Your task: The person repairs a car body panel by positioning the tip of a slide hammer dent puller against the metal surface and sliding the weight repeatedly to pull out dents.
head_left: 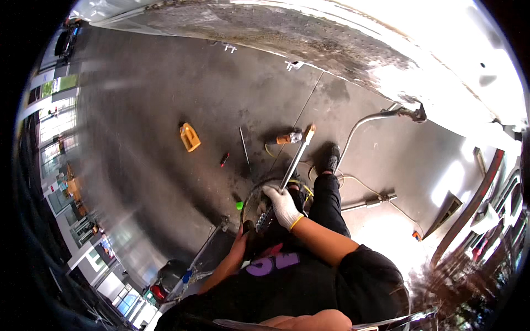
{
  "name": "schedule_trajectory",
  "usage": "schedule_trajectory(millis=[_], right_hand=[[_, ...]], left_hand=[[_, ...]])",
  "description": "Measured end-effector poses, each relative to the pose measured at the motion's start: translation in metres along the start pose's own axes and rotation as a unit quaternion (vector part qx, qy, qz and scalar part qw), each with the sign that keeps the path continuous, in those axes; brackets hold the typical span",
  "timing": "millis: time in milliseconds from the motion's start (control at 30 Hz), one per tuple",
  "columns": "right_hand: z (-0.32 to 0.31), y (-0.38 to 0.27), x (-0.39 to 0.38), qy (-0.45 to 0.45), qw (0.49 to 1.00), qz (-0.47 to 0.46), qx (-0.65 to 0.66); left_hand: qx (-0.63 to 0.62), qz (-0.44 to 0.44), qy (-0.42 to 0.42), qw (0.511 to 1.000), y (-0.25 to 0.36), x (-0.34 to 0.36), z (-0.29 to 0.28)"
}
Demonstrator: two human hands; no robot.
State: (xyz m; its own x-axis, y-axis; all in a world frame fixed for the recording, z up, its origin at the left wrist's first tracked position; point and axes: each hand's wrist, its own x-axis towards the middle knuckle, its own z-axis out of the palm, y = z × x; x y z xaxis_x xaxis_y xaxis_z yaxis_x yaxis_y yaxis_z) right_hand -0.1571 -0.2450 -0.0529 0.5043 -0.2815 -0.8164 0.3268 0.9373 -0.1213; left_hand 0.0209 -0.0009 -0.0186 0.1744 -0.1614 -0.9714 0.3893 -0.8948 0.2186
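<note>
My right hand (284, 208), in a white knit glove, is closed around the silver shaft of a long-handled tool (297, 160) with a tan head at its far end. The tool slants away from me, over the floor by my feet. My bare left hand (239, 243) is at the edge of a dark, round-rimmed part (245, 212) in front of my body. Its fingers are mostly hidden behind that part, which has small shiny pieces inside. Beyond the tool lies an orange-bodied tool with a silver end (289, 138).
A pale, scuffed vehicle body panel (331, 41) spans the far side. On the floor lie a yellow jug (189, 138), a red-handled tool (224, 160), a thin rod (244, 146) and a cord (364, 185). A bent metal pipe (359, 124) rises at right, near a long bar (369, 203).
</note>
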Motion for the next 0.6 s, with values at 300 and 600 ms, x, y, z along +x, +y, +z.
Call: schedule_trajectory(millis=[300,600], right_hand=[[0.008,-0.138,-0.038,-0.044,0.993,-0.104,0.023],[0.015,-0.142,-0.034,-0.020,0.993,-0.119,-0.008]], left_hand=[[-0.043,-0.058,-0.141,0.987,0.080,0.020,0.100],[-0.049,-0.124,-0.104,0.986,0.096,0.003,0.107]])
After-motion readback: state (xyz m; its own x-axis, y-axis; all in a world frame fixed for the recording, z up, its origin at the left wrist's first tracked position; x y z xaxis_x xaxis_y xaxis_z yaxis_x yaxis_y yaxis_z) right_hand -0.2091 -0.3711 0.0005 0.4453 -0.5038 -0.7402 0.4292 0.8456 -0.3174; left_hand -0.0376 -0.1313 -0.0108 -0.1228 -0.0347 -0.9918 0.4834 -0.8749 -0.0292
